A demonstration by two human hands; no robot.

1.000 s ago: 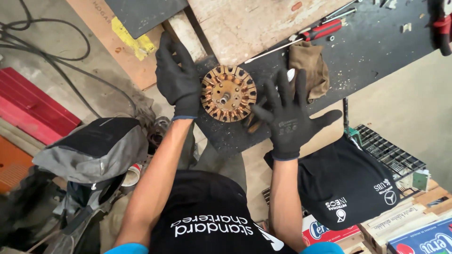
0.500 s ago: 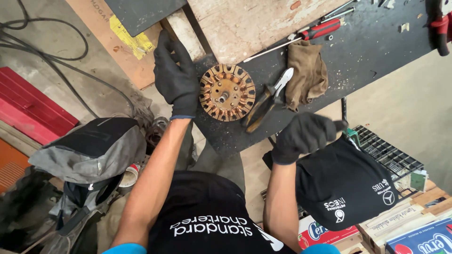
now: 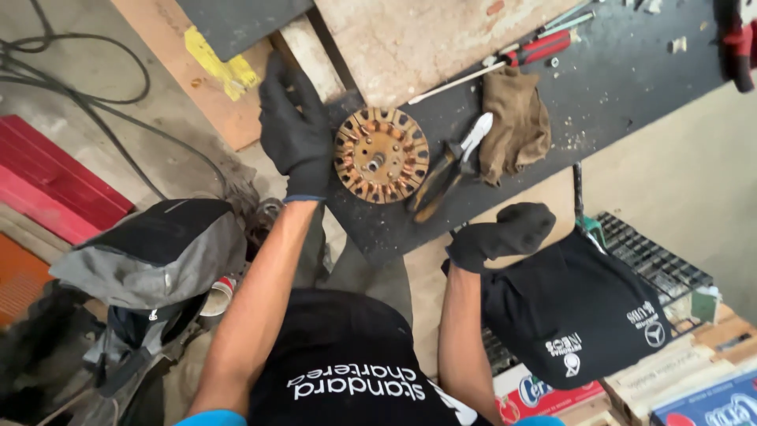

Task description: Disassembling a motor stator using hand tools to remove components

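Left hand (image 3: 296, 126): gloved, fingers spread flat, touching the left edge of the disc.
Right hand (image 3: 501, 234): gloved, fingers curled together, holding nothing, off the surface (image 3: 631, 71).
Disc (image 3: 382, 155): copper-wound, flat on the dark surface, pliers (image 3: 449, 167) just beside.

Gloved hands: left (image 3: 297, 126) flat, right (image 3: 501, 233) curled

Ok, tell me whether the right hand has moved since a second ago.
Yes. The right hand has pulled back off the dark board, away from the copper-wound stator, toward the person's body.
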